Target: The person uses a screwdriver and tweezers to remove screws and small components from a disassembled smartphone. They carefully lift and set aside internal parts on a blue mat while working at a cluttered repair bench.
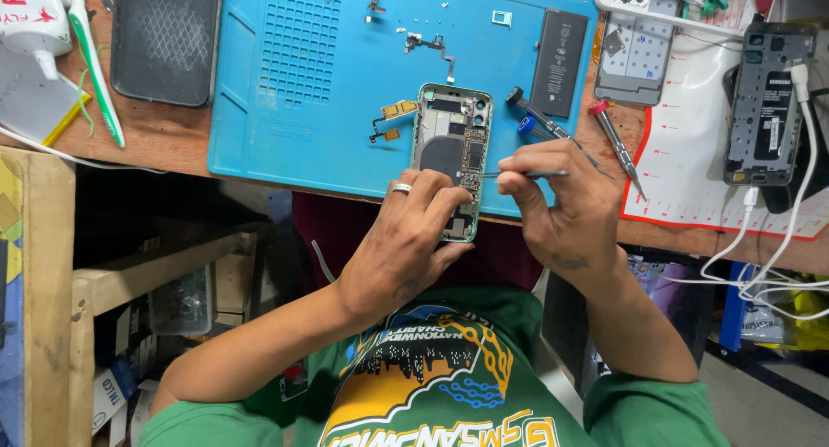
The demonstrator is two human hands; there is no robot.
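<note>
A worn wooden workbench (pixel 164 136) runs across the far side of the scene, with a blue silicone repair mat (pixel 285 110) laid on it and dark open shelving below on the left. At the near edge of the mat lies an opened pale-green smartphone shell (pixel 451 145) with its dark circuit parts exposed. The left hand (pixel 406 240), a silver ring on one finger, is wrapped around the near end of that shell, fingers curled over its edge and gripping it. The right hand (pixel 566 214) is just beside it to the right, pinched shut around thin metal tweezers (pixel 527 174) whose tips point left and reach the right edge of the phone. Just beyond the right hand lie a black-and-blue-handled screwdriver (pixel 535 119) and a red-capped screwdriver (pixel 615 140). A black rectangular phone battery (pixel 559 63) rests farther off on the mat, and small flex cables (pixel 390 119) lie left of the shell. To the right, on a white-and-red mat (pixel 691 153), sits a second opened dark phone (pixel 767 101) with a white cable (pixel 781 240) trailing off the bench. A black textured pad (pixel 166 37) lies far left.
</note>
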